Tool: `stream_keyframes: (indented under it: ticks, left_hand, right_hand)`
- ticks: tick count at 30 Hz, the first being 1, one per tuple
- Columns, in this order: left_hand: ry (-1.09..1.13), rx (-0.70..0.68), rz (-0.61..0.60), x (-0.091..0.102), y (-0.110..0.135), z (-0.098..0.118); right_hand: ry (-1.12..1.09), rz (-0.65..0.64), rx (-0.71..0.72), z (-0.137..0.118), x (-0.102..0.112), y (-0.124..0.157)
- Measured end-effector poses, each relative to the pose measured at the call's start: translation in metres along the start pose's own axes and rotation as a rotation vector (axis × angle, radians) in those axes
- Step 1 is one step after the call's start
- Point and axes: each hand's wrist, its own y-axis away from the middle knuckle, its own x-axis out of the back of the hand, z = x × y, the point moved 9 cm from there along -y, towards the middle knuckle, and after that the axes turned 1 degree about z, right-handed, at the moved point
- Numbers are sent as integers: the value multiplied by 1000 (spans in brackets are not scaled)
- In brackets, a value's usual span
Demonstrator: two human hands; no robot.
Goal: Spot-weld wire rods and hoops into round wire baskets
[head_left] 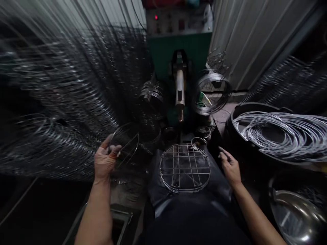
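Note:
My left hand (pixel 105 160) is closed on a thin wire ring (pixel 126 144), held up at the left of my lap beside a big blurred mass of stacked wire rings (pixel 63 112). A round wire grid rack (pixel 184 167) lies flat on my dark lap. My right hand (pixel 230 166) hovers just right of the rack, its fingers loosely extended and holding nothing I can see, close to the black tub (pixel 230 129).
A green welding machine (pixel 180 51) with a metal electrode arm (pixel 180 90) stands straight ahead. Wire coils (pixel 213 90) hang at its sides. The black tub at right holds loose wire rings (pixel 283 132). A shiny metal bowl (pixel 297 214) sits at the lower right.

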Motion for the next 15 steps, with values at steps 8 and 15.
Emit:
stream_keyframes:
  ticks: [8, 15]
  left_hand:
    - [856, 276, -249, -101, 46, 14]
    - [917, 525, -409, -158, 87, -18]
  right_hand:
    - [57, -127, 390, -98, -41, 1]
    - [13, -99, 200, -69, -32, 5]
